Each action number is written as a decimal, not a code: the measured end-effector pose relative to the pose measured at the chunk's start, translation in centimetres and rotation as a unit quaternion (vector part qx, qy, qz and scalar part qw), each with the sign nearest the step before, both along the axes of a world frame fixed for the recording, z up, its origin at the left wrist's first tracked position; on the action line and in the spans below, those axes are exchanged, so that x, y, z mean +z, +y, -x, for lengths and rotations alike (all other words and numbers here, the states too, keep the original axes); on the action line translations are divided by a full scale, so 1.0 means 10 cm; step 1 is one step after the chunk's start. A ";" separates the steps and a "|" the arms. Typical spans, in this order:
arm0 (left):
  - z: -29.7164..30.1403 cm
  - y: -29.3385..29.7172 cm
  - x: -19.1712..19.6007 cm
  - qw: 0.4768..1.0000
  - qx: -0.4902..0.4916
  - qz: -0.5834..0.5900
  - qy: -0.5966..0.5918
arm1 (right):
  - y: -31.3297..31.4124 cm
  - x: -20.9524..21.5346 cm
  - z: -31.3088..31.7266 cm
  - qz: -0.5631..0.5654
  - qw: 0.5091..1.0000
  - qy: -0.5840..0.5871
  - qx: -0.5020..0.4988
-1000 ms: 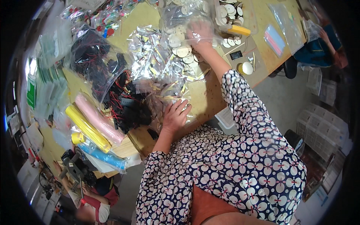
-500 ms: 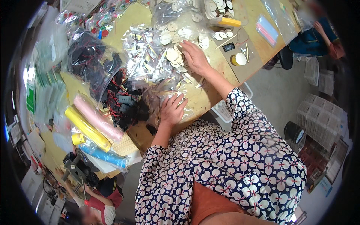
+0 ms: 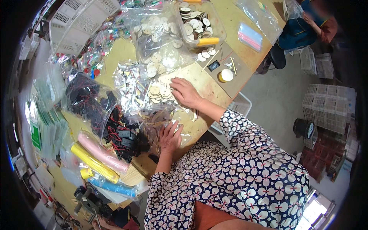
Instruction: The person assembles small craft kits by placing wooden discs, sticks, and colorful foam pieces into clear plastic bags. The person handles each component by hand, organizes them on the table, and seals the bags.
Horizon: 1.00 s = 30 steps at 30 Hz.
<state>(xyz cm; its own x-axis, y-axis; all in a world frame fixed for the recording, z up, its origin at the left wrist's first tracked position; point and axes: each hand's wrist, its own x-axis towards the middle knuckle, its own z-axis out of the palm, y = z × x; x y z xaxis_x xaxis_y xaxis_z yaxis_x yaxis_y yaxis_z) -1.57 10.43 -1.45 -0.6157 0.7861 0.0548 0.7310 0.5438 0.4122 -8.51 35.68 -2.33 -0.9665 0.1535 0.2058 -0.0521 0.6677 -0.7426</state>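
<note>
My right hand (image 3: 186,92) lies cupped over a loose pile of round wooden discs (image 3: 159,91) on the wooden tabletop (image 3: 205,86), fingers bent and touching the discs. My left hand (image 3: 170,136) rests flat, fingers apart, on a clear bag of brownish pieces (image 3: 155,122) near the table's front edge. A clear bag of more discs (image 3: 161,38) lies further back. Behind it stands a clear tub of discs (image 3: 195,23).
Silver foil packets (image 3: 132,82) and a bag of black parts with red wires (image 3: 92,103) lie to the left. Pink (image 3: 103,153), yellow (image 3: 94,163) and blue (image 3: 113,188) rolls sit at lower left. A white basket (image 3: 82,19) is at the back. White crates (image 3: 326,103) stand on the floor; another person (image 3: 306,23) sits far right.
My right hand has drawn back from the far bags of discs to the loose pile closer to me. My left hand has stayed on the clear bag.
</note>
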 end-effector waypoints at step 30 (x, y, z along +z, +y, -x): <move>0.03 -0.09 0.09 1.000 -0.022 -0.004 -0.022 | -0.11 0.02 1.17 -0.122 0.979 -0.164 -0.007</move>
